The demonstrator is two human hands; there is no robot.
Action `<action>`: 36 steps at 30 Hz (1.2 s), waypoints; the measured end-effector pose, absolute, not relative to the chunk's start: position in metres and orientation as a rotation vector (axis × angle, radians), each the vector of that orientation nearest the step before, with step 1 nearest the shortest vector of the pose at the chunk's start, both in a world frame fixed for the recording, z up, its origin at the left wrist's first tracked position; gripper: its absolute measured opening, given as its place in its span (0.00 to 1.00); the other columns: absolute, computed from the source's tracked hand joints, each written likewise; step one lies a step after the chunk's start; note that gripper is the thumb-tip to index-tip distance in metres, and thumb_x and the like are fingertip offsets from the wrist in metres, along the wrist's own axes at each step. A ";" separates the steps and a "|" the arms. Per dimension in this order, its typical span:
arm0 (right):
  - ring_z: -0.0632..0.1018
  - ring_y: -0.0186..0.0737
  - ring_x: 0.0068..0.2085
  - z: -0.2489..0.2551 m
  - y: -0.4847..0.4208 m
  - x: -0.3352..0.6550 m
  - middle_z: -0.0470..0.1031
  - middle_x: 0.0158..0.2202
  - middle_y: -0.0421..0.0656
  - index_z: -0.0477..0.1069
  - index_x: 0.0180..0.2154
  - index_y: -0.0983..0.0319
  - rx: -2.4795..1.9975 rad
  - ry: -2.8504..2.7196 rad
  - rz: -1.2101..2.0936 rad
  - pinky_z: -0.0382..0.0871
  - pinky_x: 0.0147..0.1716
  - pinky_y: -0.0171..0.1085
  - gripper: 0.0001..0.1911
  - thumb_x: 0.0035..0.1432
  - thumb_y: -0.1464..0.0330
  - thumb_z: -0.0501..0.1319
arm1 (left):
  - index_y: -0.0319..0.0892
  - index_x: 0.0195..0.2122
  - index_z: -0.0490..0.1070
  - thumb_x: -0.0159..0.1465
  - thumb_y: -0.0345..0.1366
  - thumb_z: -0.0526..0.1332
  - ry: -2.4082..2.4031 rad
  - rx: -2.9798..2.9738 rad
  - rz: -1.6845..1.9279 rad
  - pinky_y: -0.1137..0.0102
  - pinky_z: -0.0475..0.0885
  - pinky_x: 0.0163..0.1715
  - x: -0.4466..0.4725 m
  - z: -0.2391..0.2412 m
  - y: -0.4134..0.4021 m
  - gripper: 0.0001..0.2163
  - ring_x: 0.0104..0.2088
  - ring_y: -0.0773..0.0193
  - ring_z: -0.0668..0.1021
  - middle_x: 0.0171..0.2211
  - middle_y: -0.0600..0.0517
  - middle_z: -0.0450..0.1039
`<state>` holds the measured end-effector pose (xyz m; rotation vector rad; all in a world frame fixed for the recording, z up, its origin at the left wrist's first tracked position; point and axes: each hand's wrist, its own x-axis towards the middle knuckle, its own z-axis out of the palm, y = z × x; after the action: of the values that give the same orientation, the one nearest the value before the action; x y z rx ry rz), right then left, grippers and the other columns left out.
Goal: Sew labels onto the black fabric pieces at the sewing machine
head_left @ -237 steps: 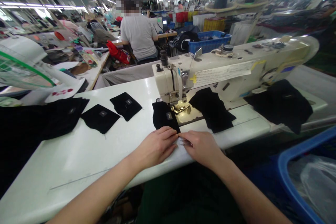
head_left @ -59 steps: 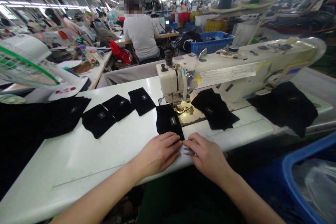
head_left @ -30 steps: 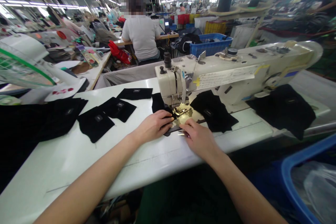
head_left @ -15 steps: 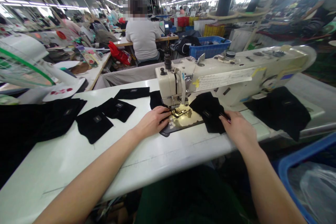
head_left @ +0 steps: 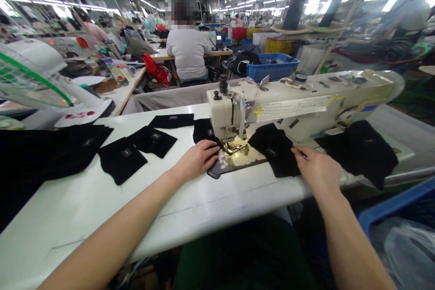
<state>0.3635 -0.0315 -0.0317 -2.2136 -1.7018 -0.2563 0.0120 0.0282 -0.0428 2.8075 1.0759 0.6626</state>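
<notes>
My left hand [head_left: 197, 159] lies palm down beside the needle area of the sewing machine [head_left: 288, 104]. Its fingers are stretched out, and the tips touch the edge of a black fabric piece [head_left: 202, 130] left of the presser foot [head_left: 235, 146]. Right of the foot, another black fabric piece [head_left: 277, 152] with a small label lies on the bed. My right hand [head_left: 319, 167] is closed at that piece's right edge, pinching a small slim dark-and-pinkish tool [head_left: 300, 153] whose kind I cannot make out. Whether it grips the cloth too is hidden.
Labelled black pieces [head_left: 124, 158] lie on the white table [head_left: 176, 204], with a black stack [head_left: 73, 152] at left. More black cloth [head_left: 362, 152] lies right of my right hand. A fan [head_left: 37, 77] stands left, a blue basket [head_left: 397, 204] lower right. A person [head_left: 186, 52] sits ahead.
My right hand and the labelled black piece near it have shifted slightly right and down in the picture. The left hand stays by the presser foot. The view has tilted a little.
</notes>
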 end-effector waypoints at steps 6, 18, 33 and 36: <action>0.81 0.45 0.47 -0.029 -0.035 0.371 0.80 0.50 0.47 0.80 0.44 0.59 -1.649 -1.581 -0.426 0.75 0.44 0.41 0.13 0.68 0.64 0.57 | 0.39 0.49 0.78 0.71 0.39 0.53 1.257 2.798 0.651 0.54 0.76 0.50 -0.031 -0.038 0.017 0.16 0.49 0.52 0.78 0.49 0.40 0.75; 0.81 0.36 0.40 0.021 -0.095 0.329 0.79 0.44 0.42 0.74 0.49 0.56 -1.028 -2.215 0.112 0.74 0.37 0.33 0.13 0.65 0.74 0.59 | 0.44 0.65 0.59 0.60 0.48 0.69 0.970 2.435 1.033 0.52 0.67 0.60 0.061 0.008 -0.048 0.35 0.61 0.49 0.69 0.61 0.39 0.66; 0.74 0.38 0.29 -0.029 -0.122 0.254 0.72 0.26 0.39 0.71 0.30 0.61 -1.420 -1.491 1.473 0.69 0.30 0.35 0.15 0.57 0.56 0.62 | 0.40 0.42 0.74 0.55 0.34 0.70 1.024 0.620 1.083 0.71 0.76 0.37 0.060 -0.013 -0.076 0.14 0.34 0.65 0.80 0.36 0.50 0.79; 0.69 0.37 0.28 -0.041 -0.129 0.243 0.66 0.23 0.37 0.66 0.25 0.60 -1.466 -1.461 1.441 0.65 0.29 0.35 0.17 0.56 0.55 0.60 | 0.40 0.41 0.76 0.52 0.39 0.74 1.121 0.705 0.988 0.74 0.74 0.32 0.041 -0.012 -0.048 0.17 0.31 0.66 0.79 0.35 0.51 0.79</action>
<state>0.2431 -0.1291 -0.0414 -1.4663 -1.4606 1.4412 0.0413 -0.0477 -0.0124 0.7048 1.1210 0.9885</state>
